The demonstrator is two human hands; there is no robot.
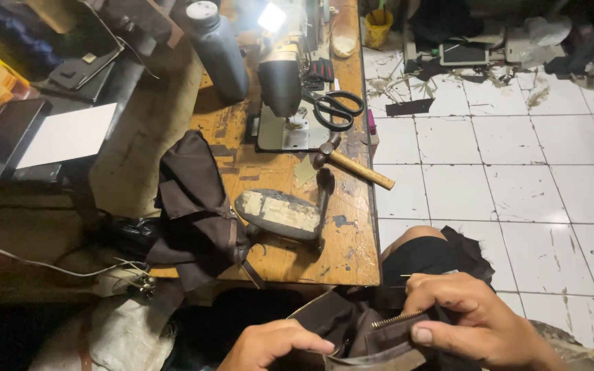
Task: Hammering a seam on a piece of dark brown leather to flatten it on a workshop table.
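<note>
At the bottom of the frame, both hands work on a dark brown leather piece [352, 336] with a brass zipper [397, 319] along one edge. The right hand [472, 319] curls over the piece, its thumb pressing the leather just below the zipper, fingers closed around the far side. The left hand [273, 343] grips the near edge of the same piece with bent fingers. Above them, in the middle of the frame, stands a worn wooden table [352, 264]. On it lie a heap of dark brown fabric [197, 206] at the left, an iron shoe last [283, 213] in the centre, a hammer [352, 165] beside it, black scissors [338, 108] and a sewing machine [283, 82] further up. A dark bottle [218, 48] stands at the upper centre. White floor tiles [517, 178] fill the right side.
</note>
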